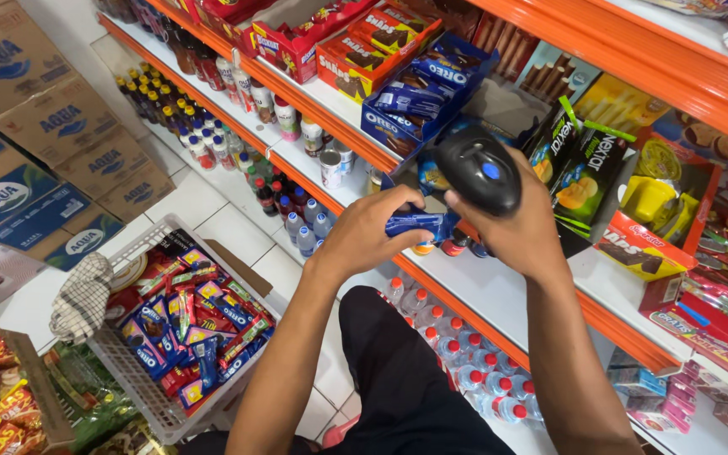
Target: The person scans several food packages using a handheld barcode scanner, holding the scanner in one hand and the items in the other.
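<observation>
You are holding a blue snack packet (419, 223) in your left hand (364, 236), just in front of the orange-edged shelf (499, 291). It looks light, crinkly and crushable; gripping its ends seems safest. Your right hand (520, 232) is clasping a black scanner (479, 168) above it. Fingers are hiding most of the packet.

Held at centre: slim blue snack packet (414, 223). At one o'clock: blue display box (423, 93) of matching packets; red-and-yellow box (364, 50) at twelve. At eight: white basket (141, 383) of blue and red packets. At ten: stacked brown and blue cartons (40, 160).
</observation>
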